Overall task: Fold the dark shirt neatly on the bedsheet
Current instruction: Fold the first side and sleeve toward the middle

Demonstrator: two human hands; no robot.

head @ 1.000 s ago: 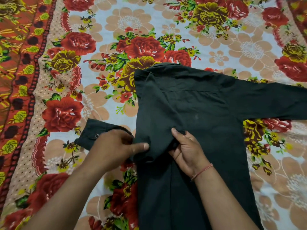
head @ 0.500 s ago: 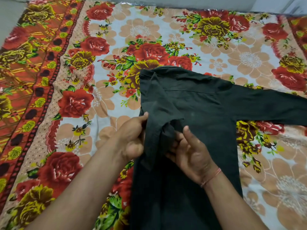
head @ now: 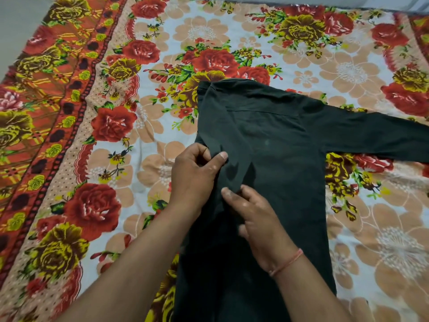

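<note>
Dark shirt (head: 267, 140) — matte, apparently cotton — flat on floral bedsheet (head: 144, 163)

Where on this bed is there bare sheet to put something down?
Widest free patch: the bedsheet left of the dark shirt, out to the red border. Also free: beyond the collar, and the near-right corner below the spread sleeve. Crowded: the shirt's left edge, where the left hand and right hand meet.

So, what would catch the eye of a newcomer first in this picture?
The dark shirt lies in the middle of a bright bedsheet with red and yellow roses. The left hand and right hand hold its folded-in side, near the picture's centre. One sleeve stretches out flat to the right edge.
</note>
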